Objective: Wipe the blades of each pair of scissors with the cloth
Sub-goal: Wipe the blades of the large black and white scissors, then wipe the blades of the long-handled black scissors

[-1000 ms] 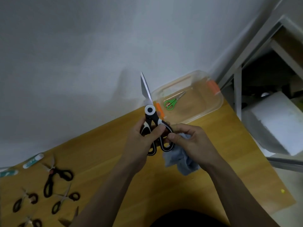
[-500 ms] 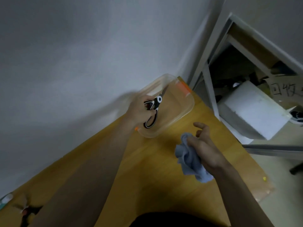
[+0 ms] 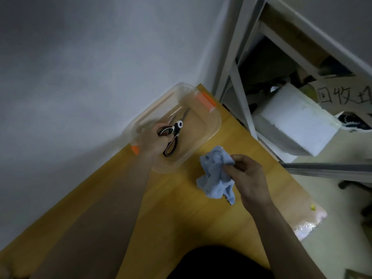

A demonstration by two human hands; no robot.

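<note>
One pair of black-and-white scissors [image 3: 173, 137] was in view, held inside a clear plastic container [image 3: 213, 125]. The left hand [image 3: 153, 140] gripped the scissors at the handle loops, fingers curled round them, with the blades closed and pointing away toward the container's far end. Whether the scissors touched the container floor could not be told. A second thin metallic item seemed to lie in the container just beside the blades, too blurred to identify.

One container was counted, with two orange clips: one [image 3: 207, 101] at its far end, one [image 3: 135, 150] at its near end beside the left wrist. It sat at the far corner of the wooden surface [image 3: 181, 214], close against the grey wall [image 3: 90, 67].

One light blue cloth [image 3: 216, 174] was present, crumpled. The right hand [image 3: 248, 178] held it, pinching the upper folds between thumb and fingers, the rest hanging loose below toward the surface. The cloth lay near the container's near edge but apart from it, and well clear of the scissors.

Two hands and two bare forearms were visible; a dark garment [image 3: 219, 262] showed at the bottom edge.

To the right, off the surface, stood a grey metal shelf frame [image 3: 239, 85]. One white foam block [image 3: 298, 119] sat at its foot, and a cardboard piece bearing handwritten characters [image 3: 342, 95] lay beyond it. One small yellow scrap [image 3: 312, 207] lay at the right edge of the surface.
</note>
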